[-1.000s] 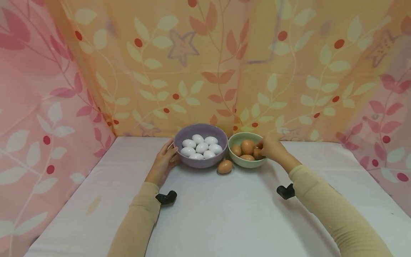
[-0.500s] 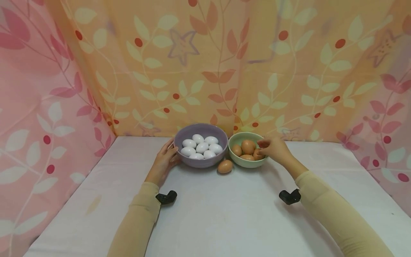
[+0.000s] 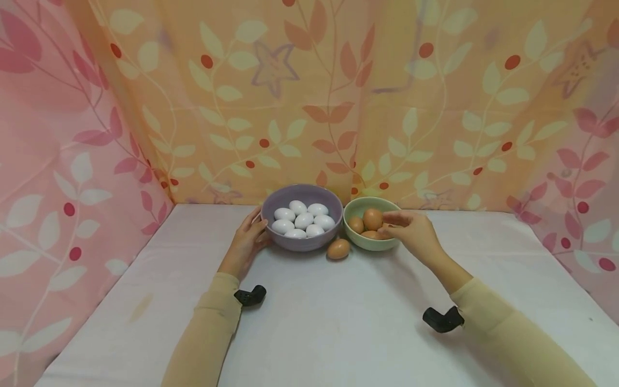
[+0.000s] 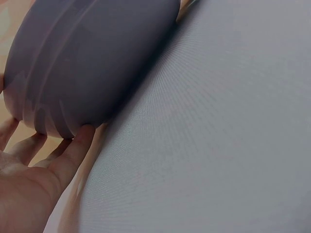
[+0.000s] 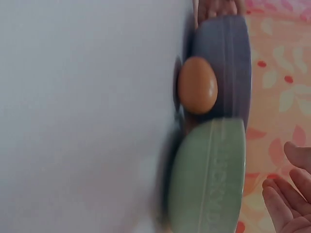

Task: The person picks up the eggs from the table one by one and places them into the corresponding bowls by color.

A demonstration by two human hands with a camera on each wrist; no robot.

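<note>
A purple bowl (image 3: 301, 245) holds several white eggs (image 3: 304, 221). My left hand (image 3: 245, 239) rests against its left side. The left wrist view shows those fingers (image 4: 68, 158) nearly straight, their tips touching the bowl's outer wall. Beside it on the right stands a smaller green bowl (image 3: 369, 245) with several brown eggs (image 3: 373, 219) in it. My right hand (image 3: 415, 235) is above this bowl's right side, fingers loosely extended and holding nothing, partly covering the eggs. One brown egg (image 3: 338, 249) lies on the table in front of the gap between the bowls.
A white cloth covers the table (image 3: 333, 317). Behind the bowls hangs a yellow leaf-patterned curtain (image 3: 309, 118), with pink patterned cloth (image 3: 72, 161) on both sides. A black wrist-worn piece (image 3: 444, 320) juts from each sleeve.
My right hand has drawn up out of the green bowl and shifted toward me, its fingers loosening with nothing held. My left hand stays against the purple bowl. The eggs look unmoved.
</note>
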